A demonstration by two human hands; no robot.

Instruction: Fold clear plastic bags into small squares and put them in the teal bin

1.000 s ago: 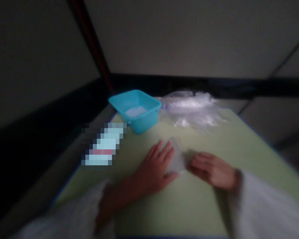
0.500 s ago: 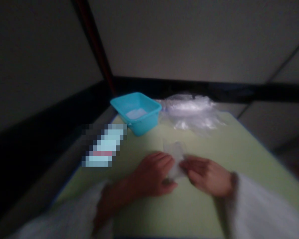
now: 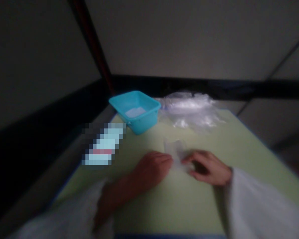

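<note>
A small, clear plastic bag [image 3: 175, 149] lies on the pale green tabletop [image 3: 189, 205] in front of me. My left hand [image 3: 155, 167] is closed at its left edge, with the fingers curled over it and the thumb hidden. On the other side, my right hand [image 3: 209, 167] has thumb and fingers apart in a curved shape. Its index fingertip reaches the bag's right edge. The picture is dim and blurred, so whether anything is inside the bag cannot be told.
Behind the hands stands a turquoise plastic basket [image 3: 146, 124] with something whitish inside. To its right, a heap of clear plastic bags [image 3: 191, 109] lies at the table's far end. A pixelated pale-blue object [image 3: 106, 146] rests along the left edge. Walls rise behind.
My right hand's thumb and fingers have spread apart from a closed pinch at the bag. My left thumb has drawn in out of sight, while the bag stays in place.
</note>
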